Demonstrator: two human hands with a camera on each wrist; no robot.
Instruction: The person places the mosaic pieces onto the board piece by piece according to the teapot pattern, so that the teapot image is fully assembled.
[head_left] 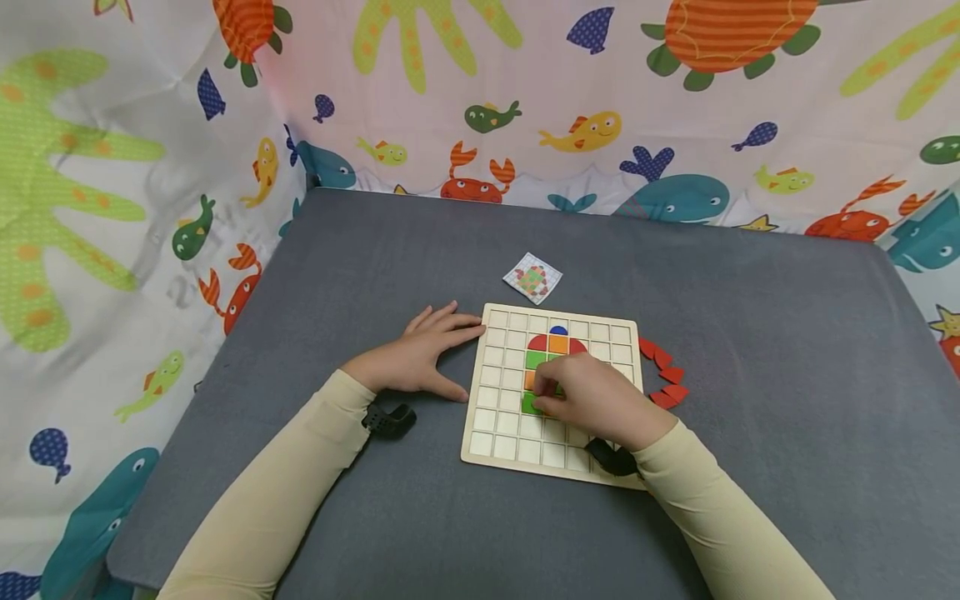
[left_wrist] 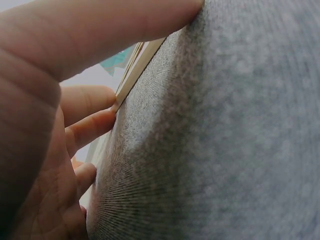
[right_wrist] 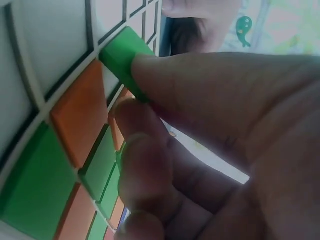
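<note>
A wooden grid board (head_left: 506,421) lies on the grey table, partly filled with coloured tiles. My right hand (head_left: 606,400) is over the pattern, its thumb and finger pinching a green square tile (right_wrist: 122,55), which stands tilted at a cell in the right wrist view. Beside it sit an orange tile (right_wrist: 80,112) and another green tile (right_wrist: 37,180). A blue rounded tile (head_left: 558,330) and a red curved tile (head_left: 537,342) are at the pattern's top; my right hand hides some tiles. My left hand (head_left: 420,358) rests with spread fingers, fingertips touching the board's left edge.
Several loose red tiles (head_left: 671,374) lie just right of the board. A small pattern card (head_left: 533,277) lies beyond its far edge. A curtain (head_left: 420,158) printed with sea animals hangs behind and to the left of the table.
</note>
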